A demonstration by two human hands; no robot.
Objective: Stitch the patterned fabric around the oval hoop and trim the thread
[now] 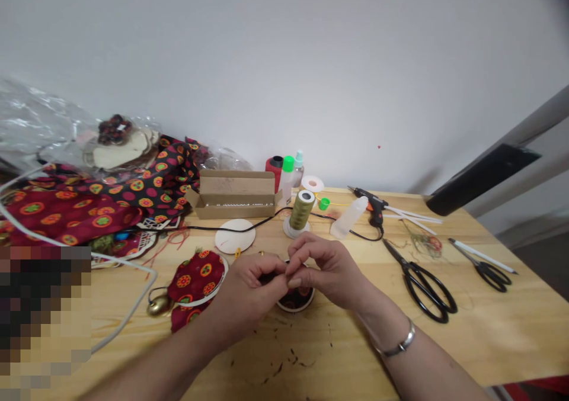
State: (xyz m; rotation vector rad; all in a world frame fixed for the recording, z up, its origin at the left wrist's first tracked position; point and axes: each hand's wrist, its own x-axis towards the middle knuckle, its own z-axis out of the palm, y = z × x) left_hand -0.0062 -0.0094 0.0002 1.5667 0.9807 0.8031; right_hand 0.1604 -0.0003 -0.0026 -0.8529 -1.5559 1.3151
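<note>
The counter [511, 336] carries patterned cloth [149, 188] at far left; the left hand [259, 282] and right hand [323, 266] meet at the near middle, fingers curled and fingertips close together, though I cannot tell whether either grip is fully closed or on what; scissors [405, 265] lie to their right; the black disc [297, 300] is under the fingers, partly hidden; a spool [301, 211] stands just beyond the hands.

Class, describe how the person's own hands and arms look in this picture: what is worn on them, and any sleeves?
The left hand and right hand are both ungloved. No sleeve shows on either forearm. A shiny, silver-coloured band circles the right wrist; whether watch or bracelet is unclear. The left wrist shows nothing worn.
</note>
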